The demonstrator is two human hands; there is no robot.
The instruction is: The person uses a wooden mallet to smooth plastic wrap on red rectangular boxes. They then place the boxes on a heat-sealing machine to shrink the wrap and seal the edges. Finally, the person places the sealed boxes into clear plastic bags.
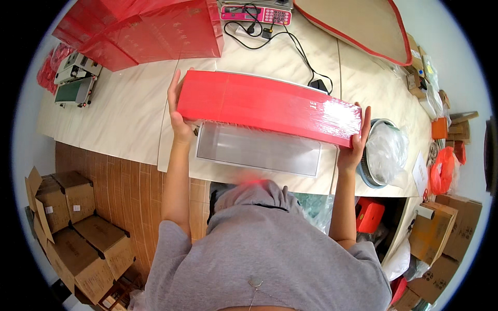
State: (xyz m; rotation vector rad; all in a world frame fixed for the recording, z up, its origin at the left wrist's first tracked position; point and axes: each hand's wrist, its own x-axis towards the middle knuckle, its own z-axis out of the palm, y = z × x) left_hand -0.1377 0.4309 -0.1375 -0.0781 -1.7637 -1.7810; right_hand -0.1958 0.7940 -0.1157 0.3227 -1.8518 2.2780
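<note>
A long red box (259,106), partly covered in shiny clear film, is held between my two hands over the table. My left hand (180,116) presses on its left end, fingers upright along the side. At the other end, my right hand (358,137) grips the corner, with fingers behind and the thumb on the near side. The box slants slightly, its right end nearer me. Just below it in view lies a grey rectangular panel (259,152) with a thin dark border, its far edge hidden by the box.
Red film-wrapped boxes (171,36) stand at the back left. A pink-fronted scale (257,14) and black cables (298,49) lie behind. A basket with clear plastic (384,150) sits right of my right hand. Cardboard boxes (85,236) stand on the floor at left.
</note>
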